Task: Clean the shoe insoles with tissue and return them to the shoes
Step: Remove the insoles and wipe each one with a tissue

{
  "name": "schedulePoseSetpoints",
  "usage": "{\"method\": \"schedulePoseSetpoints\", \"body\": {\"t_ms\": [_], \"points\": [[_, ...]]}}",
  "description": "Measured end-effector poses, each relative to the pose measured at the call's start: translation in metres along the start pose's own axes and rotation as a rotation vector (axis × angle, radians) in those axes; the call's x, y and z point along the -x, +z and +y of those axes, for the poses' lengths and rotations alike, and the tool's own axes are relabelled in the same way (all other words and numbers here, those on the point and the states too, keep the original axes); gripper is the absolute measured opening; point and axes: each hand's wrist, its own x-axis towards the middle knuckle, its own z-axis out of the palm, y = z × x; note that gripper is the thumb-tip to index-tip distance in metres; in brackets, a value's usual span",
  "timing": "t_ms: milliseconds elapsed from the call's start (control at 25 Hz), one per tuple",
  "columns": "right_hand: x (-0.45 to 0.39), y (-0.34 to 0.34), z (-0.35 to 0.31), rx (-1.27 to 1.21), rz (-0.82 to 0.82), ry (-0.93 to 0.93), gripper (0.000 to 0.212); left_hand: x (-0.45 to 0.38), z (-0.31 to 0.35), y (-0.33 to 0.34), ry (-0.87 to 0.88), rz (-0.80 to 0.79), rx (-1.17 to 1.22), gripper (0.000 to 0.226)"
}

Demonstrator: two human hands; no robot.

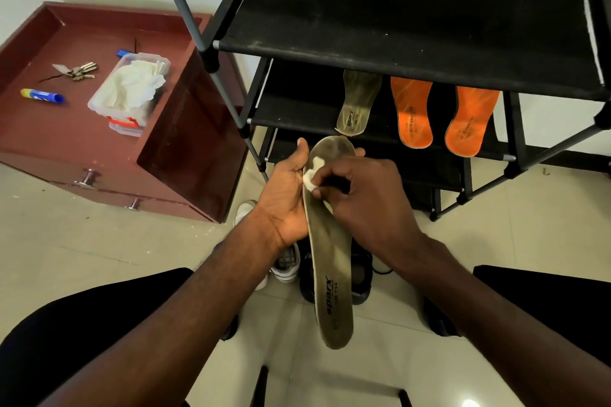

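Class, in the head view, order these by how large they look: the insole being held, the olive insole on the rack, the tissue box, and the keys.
1. Held insole, though nearness enlarges it.
2. Tissue box.
3. Olive insole on the rack.
4. Keys.

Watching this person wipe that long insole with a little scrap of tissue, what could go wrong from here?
The tissue pinched in the right hand is a small wad, so it may shred or just smear grime along the grey insole. The left hand holds only the toe end, so the long free heel end could flex or slip. The spare grey insole overhangs the shelf edge and could be knocked off.
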Motion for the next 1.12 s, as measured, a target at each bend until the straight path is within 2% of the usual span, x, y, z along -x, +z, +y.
{"method": "schedulePoseSetpoints", "body": {"t_ms": [80,200,280,360,520,600,720,840,920,1040,1120], "points": [[0.004,-0.004,0.001,-0.007,-0.047,-0.021,0.017,0.001,0.002,-0.003,0.011,0.013,0.012,0.077],[-0.004,-0.007,0.011,0.123,0.132,-0.036,0.020,0.002,-0.001,0.002,0.002,-0.012,0.014,0.068],[-0.010,-0.006,0.011,0.084,0.221,-0.008,0.019,0.001,-0.013,0.010,-0.020,0.001,-0.021,0.059],[-0.011,-0.003,0.008,-0.009,0.185,0.010,0.017,0.002,-0.017,0.012,-0.024,0.034,-0.007,0.054],[0.004,-0.006,0.003,-0.055,-0.016,-0.048,0.017,0.004,0.002,0.001,0.028,0.003,0.027,0.067],[0.001,-0.008,0.009,0.003,0.046,-0.060,0.019,0.001,0.002,0.003,0.039,-0.003,-0.007,0.067],[-0.007,-0.007,0.009,-0.072,0.202,0.056,0.017,0.002,-0.010,0.014,0.000,0.030,-0.019,0.056],[0.000,0.000,-0.002,-0.209,0.058,0.044,0.018,0.004,-0.003,0.009,0.023,0.058,0.029,0.061],[0.008,0.000,-0.001,-0.124,-0.003,-0.027,0.019,0.003,0.006,0.004,0.060,0.045,0.030,0.065],[-0.002,-0.007,0.014,0.093,0.160,-0.079,0.021,0.003,0.003,0.010,0.043,0.049,-0.023,0.057],[-0.011,-0.009,0.017,0.108,0.290,-0.077,0.018,0.004,-0.007,0.017,0.011,0.056,-0.063,0.047]]}}
